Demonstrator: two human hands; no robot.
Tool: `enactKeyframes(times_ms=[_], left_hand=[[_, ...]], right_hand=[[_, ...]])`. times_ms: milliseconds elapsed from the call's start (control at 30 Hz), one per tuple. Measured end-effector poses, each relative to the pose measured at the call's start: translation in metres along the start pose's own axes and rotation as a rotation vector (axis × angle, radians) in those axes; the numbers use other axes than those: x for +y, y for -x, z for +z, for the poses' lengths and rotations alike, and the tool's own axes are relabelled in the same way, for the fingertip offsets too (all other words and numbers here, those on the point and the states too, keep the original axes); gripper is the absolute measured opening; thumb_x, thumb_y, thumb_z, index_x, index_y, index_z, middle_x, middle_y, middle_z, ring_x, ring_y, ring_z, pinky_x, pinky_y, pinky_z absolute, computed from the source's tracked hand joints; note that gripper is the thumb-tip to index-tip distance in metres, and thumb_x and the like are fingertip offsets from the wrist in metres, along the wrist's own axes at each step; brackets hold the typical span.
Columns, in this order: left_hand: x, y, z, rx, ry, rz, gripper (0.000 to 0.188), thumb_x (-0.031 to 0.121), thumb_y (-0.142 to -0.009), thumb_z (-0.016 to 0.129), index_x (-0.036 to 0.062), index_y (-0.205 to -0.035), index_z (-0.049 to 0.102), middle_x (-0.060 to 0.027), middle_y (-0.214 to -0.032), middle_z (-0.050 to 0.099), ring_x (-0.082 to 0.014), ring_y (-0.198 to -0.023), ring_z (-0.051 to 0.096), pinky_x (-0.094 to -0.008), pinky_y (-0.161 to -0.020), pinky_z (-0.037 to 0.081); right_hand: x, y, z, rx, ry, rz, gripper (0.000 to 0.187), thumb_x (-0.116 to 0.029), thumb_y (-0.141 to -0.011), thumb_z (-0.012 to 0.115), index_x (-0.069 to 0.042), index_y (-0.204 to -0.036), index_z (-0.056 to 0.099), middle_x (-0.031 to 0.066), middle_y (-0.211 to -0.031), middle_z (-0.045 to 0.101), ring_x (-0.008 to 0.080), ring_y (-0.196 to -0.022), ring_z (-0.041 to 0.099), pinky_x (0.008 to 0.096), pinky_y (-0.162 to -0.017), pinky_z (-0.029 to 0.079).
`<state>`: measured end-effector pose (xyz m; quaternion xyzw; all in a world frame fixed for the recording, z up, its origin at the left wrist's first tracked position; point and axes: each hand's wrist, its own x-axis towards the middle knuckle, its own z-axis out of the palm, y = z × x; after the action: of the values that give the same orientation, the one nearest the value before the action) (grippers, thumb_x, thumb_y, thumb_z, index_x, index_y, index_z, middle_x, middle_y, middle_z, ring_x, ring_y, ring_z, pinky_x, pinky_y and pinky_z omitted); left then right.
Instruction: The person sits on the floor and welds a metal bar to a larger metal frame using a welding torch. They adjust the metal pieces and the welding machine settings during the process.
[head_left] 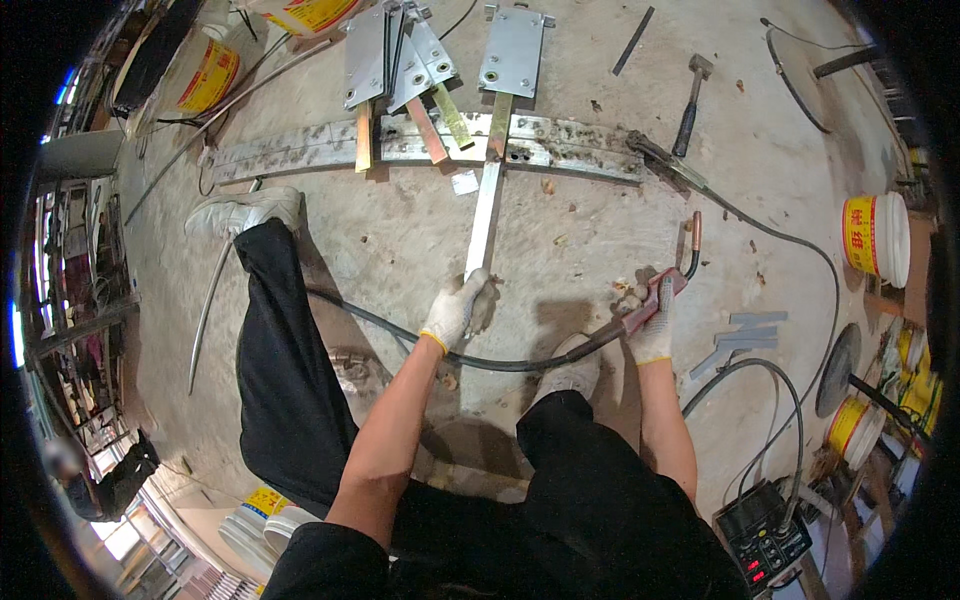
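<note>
My left hand, in a white glove with a yellow cuff, is closed round the near end of a long silvery metal bar. The bar's far end meets a yellowish strip that sticks out from a grey metal plate. In my gloved right hand is a welding torch, its copper-coloured nozzle pointing away from me and apart from the bar. The torch's black cable runs left beneath my left wrist. More plates with similar strips lie to the left, their strips resting across a stained metal rail.
A hammer and a clamp with a cable lie at the far right. Grey metal strips lie right of my right hand, near a white bucket. A machine with a lit display stands at the lower right; a bent rod lies left.
</note>
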<state>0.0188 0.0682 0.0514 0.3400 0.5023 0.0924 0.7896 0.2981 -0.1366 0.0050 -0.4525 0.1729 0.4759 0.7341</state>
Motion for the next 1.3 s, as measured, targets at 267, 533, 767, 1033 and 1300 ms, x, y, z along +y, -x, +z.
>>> enactKeyframes(times_ms=[267, 533, 767, 1033, 1300], left_hand=[[-0.003, -0.006, -0.013, 0.654, -1.213, 0.427, 0.033, 0.036, -0.1, 0.055, 0.0046, -0.105, 0.064, -0.0241, -0.08, 0.068, -0.0456, -0.076, 0.068, -0.0551, -0.07, 0.053], [-0.003, -0.008, 0.003, 0.584, -1.094, 0.238, 0.048, 0.05, -0.09, 0.066, 0.0046, -0.107, 0.064, -0.0242, -0.089, 0.071, -0.0432, -0.089, 0.07, -0.0504, -0.079, 0.054], [-0.002, -0.025, 0.009, 0.44, -0.925, 0.202, 0.06, 0.055, -0.089, 0.065, 0.0006, -0.112, 0.068, -0.0267, -0.093, 0.072, -0.0446, -0.095, 0.069, -0.0494, -0.086, 0.053], [0.006, -0.012, 0.024, 0.595, -1.071, 0.689, 0.044, 0.033, -0.084, 0.078, 0.0022, -0.113, 0.066, -0.0202, -0.104, 0.069, -0.0388, -0.096, 0.066, -0.0472, -0.084, 0.052], [-0.001, 0.013, 0.092, -0.059, -0.68, 0.306, 0.053, 0.038, -0.096, 0.066, 0.0045, -0.136, 0.058, -0.0224, -0.128, 0.066, -0.0312, -0.12, 0.065, -0.0415, -0.1, 0.05]], right_hand=[[-0.003, -0.008, -0.037, 0.143, 0.032, -0.066, 0.063, -0.065, -0.093, 0.061, -0.021, -0.137, 0.051, -0.0001, -0.115, 0.055, 0.022, -0.091, 0.055, 0.0436, -0.073, 0.049], [-0.008, 0.004, 0.005, -0.128, 0.618, -0.46, 0.036, -0.049, -0.103, 0.055, -0.015, -0.114, 0.052, -0.0013, -0.097, 0.05, 0.015, -0.071, 0.049, 0.0284, -0.057, 0.045], [0.014, -0.023, -0.001, 0.044, 0.212, -0.145, 0.077, -0.076, -0.094, 0.044, -0.008, -0.126, 0.058, 0.0076, -0.086, 0.064, 0.0243, -0.067, 0.058, 0.0385, -0.058, 0.049], [0.011, 0.005, 0.049, -0.629, -0.028, 0.419, 0.076, -0.088, -0.084, 0.043, -0.014, -0.09, 0.059, -0.0004, -0.064, 0.049, 0.0173, -0.052, 0.048, 0.0328, -0.051, 0.036], [0.006, 0.036, 0.075, -0.549, 0.009, 0.499, 0.07, -0.08, -0.093, 0.041, -0.013, -0.103, 0.062, 0.002, -0.065, 0.047, 0.0164, -0.049, 0.043, 0.033, -0.048, 0.034]])
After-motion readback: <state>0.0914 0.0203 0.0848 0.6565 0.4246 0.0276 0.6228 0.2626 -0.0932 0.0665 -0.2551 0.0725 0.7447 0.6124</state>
